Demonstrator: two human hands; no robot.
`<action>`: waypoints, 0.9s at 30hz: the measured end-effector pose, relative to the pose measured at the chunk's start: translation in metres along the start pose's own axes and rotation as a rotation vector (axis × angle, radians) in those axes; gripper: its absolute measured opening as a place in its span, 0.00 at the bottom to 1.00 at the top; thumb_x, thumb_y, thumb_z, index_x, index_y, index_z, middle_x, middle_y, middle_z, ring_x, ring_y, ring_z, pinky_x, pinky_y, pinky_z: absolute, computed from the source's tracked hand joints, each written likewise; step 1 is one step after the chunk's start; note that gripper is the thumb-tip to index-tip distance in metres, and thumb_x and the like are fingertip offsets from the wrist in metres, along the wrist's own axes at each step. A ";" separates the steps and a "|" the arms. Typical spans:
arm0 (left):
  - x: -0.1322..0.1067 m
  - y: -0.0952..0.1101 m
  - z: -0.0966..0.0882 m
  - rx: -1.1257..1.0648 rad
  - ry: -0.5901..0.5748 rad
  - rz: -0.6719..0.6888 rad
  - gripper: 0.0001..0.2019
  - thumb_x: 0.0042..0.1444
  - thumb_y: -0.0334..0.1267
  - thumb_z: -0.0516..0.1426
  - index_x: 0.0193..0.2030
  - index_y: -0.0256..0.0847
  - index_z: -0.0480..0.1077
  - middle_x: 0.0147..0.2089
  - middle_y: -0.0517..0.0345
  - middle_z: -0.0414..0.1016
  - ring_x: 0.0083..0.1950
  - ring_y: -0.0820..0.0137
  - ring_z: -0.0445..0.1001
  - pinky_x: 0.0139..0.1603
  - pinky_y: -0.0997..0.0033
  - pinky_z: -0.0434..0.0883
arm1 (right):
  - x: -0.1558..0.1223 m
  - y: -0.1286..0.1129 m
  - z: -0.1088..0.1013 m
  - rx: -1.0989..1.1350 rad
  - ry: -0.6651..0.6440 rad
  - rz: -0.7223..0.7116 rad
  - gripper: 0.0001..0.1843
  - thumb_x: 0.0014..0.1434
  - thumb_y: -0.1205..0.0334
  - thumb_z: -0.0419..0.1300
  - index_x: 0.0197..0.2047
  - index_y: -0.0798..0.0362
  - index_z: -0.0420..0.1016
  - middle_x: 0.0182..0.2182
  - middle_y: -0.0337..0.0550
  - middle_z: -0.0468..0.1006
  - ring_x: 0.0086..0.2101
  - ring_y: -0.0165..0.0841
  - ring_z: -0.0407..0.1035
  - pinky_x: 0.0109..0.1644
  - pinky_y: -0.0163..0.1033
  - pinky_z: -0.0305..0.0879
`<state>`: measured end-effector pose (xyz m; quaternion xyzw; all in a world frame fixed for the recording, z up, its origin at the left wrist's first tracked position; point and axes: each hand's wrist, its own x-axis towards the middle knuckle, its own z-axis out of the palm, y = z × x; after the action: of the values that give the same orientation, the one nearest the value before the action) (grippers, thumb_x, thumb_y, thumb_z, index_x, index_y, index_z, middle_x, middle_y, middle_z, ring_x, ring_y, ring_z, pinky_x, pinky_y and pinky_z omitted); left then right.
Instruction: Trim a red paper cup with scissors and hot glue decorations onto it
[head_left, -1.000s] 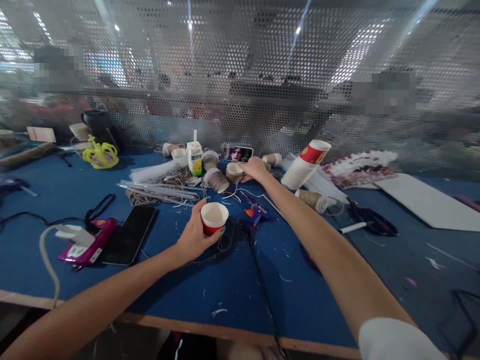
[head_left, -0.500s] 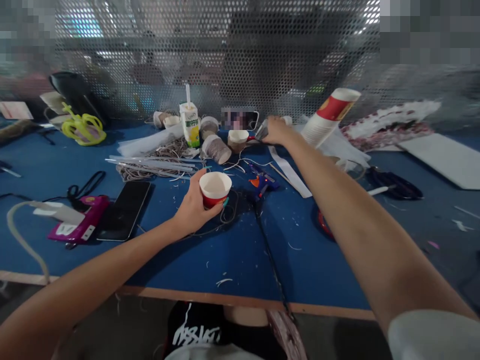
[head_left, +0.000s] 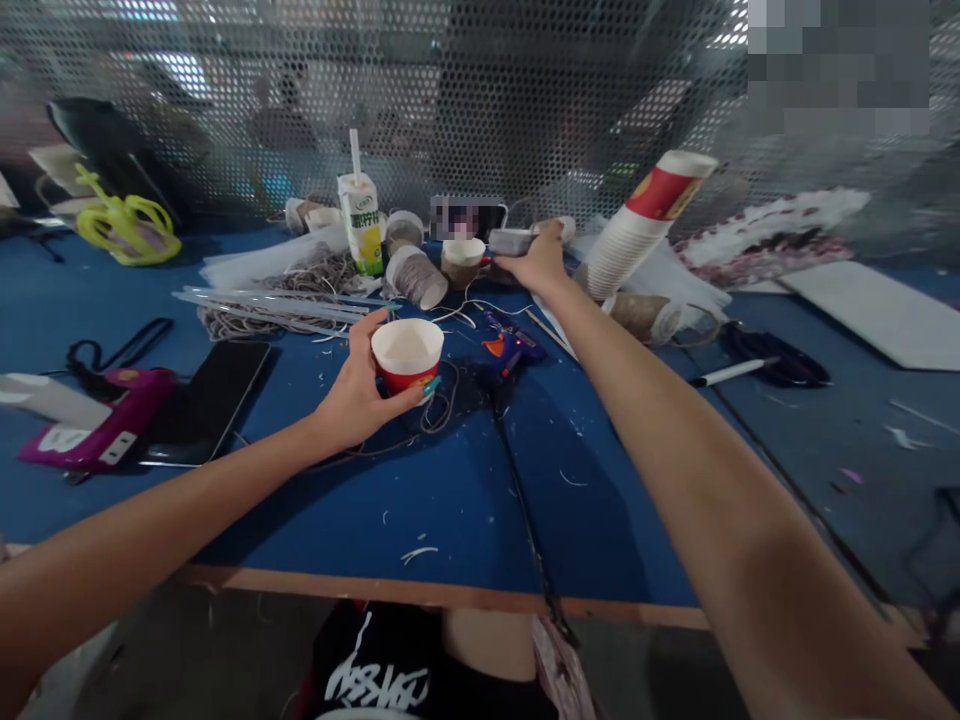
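Observation:
My left hand (head_left: pixel 358 385) is wrapped round a red-and-white paper cup (head_left: pixel 407 362), its mouth facing up, just above or on the near middle of the table. Far across the table, my right hand (head_left: pixel 538 262) reaches to a grey block-shaped thing (head_left: pixel 511 241), with thumb and fingers closed about it; its kind is unclear. Beside that hand stands a cup wrapped in brown cord (head_left: pixel 463 264). Between the two hands lies a blue glue gun (head_left: pixel 512 343) with an orange trigger, its cable running toward the table's near edge.
Cord-wrapped cups (head_left: pixel 417 278), a drink carton (head_left: pixel 361 225) and clear glue sticks (head_left: pixel 277 308) lie behind my left hand. A leaning stack of paper cups (head_left: pixel 634 240) stands right. At left are a phone (head_left: pixel 214 400), a purple power strip (head_left: pixel 112 420) and a yellow crown-shaped thing (head_left: pixel 127 225).
The view has shifted, moving most things left in the picture. The grey thing at my right hand now lies flatter than before. My left hand keeps hold of the paper cup.

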<state>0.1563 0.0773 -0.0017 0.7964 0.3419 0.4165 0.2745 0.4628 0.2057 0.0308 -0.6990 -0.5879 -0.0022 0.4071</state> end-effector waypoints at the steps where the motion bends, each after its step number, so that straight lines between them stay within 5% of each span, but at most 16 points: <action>1: 0.000 0.000 0.000 -0.009 -0.004 -0.009 0.40 0.44 0.40 0.62 0.59 0.37 0.44 0.53 0.46 0.61 0.60 0.57 0.60 0.59 0.54 0.60 | -0.003 0.000 0.002 0.020 -0.004 0.029 0.45 0.39 0.60 0.66 0.57 0.60 0.49 0.50 0.58 0.63 0.53 0.49 0.58 0.55 0.56 0.53; 5: 0.001 0.002 0.001 -0.008 0.001 -0.022 0.38 0.45 0.39 0.62 0.59 0.36 0.45 0.53 0.45 0.62 0.60 0.56 0.60 0.61 0.53 0.58 | -0.014 -0.006 0.007 0.086 -0.033 0.048 0.50 0.37 0.60 0.67 0.59 0.59 0.45 0.55 0.62 0.57 0.56 0.49 0.54 0.57 0.58 0.50; 10: 0.000 0.001 0.000 -0.029 -0.013 -0.036 0.40 0.44 0.40 0.63 0.59 0.38 0.44 0.55 0.44 0.60 0.60 0.55 0.60 0.61 0.52 0.58 | -0.015 -0.017 0.000 0.137 -0.111 0.095 0.60 0.31 0.60 0.70 0.62 0.60 0.39 0.61 0.66 0.42 0.61 0.56 0.37 0.60 0.63 0.40; 14: 0.003 0.002 -0.001 -0.107 -0.057 -0.078 0.43 0.42 0.39 0.64 0.60 0.40 0.42 0.57 0.44 0.58 0.60 0.55 0.61 0.60 0.51 0.59 | -0.029 -0.026 -0.037 0.080 -0.136 0.069 0.62 0.32 0.58 0.71 0.63 0.58 0.39 0.62 0.64 0.39 0.62 0.59 0.27 0.59 0.67 0.32; 19: 0.009 0.014 0.009 -0.571 -0.109 -0.177 0.40 0.44 0.42 0.63 0.58 0.45 0.42 0.53 0.48 0.63 0.54 0.59 0.67 0.55 0.53 0.66 | -0.102 -0.055 -0.091 0.110 0.030 -0.220 0.41 0.48 0.54 0.63 0.61 0.50 0.48 0.60 0.54 0.51 0.61 0.48 0.41 0.62 0.61 0.37; 22: 0.007 0.023 0.016 -0.741 -0.195 -0.215 0.38 0.43 0.41 0.64 0.56 0.45 0.45 0.50 0.50 0.65 0.50 0.61 0.70 0.52 0.55 0.68 | -0.155 -0.073 -0.095 0.415 -0.143 -0.251 0.23 0.56 0.52 0.54 0.54 0.48 0.58 0.54 0.49 0.61 0.56 0.41 0.56 0.59 0.56 0.52; 24: 0.005 0.025 0.018 -0.746 -0.227 -0.219 0.38 0.42 0.40 0.65 0.56 0.46 0.46 0.50 0.51 0.66 0.48 0.61 0.71 0.51 0.56 0.69 | -0.180 -0.081 -0.087 0.621 -0.359 -0.202 0.25 0.57 0.52 0.54 0.56 0.46 0.56 0.55 0.49 0.61 0.54 0.40 0.60 0.57 0.54 0.57; 27: 0.001 0.023 0.019 -0.705 -0.197 -0.181 0.39 0.42 0.39 0.66 0.56 0.48 0.46 0.53 0.51 0.64 0.51 0.60 0.69 0.54 0.55 0.67 | -0.200 -0.087 -0.073 0.724 -0.530 -0.244 0.31 0.55 0.56 0.58 0.60 0.45 0.53 0.61 0.47 0.55 0.59 0.40 0.52 0.61 0.51 0.52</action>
<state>0.1797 0.0608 0.0062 0.6559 0.2186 0.4040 0.5989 0.3644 -0.0023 0.0321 -0.4139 -0.7126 0.3339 0.4575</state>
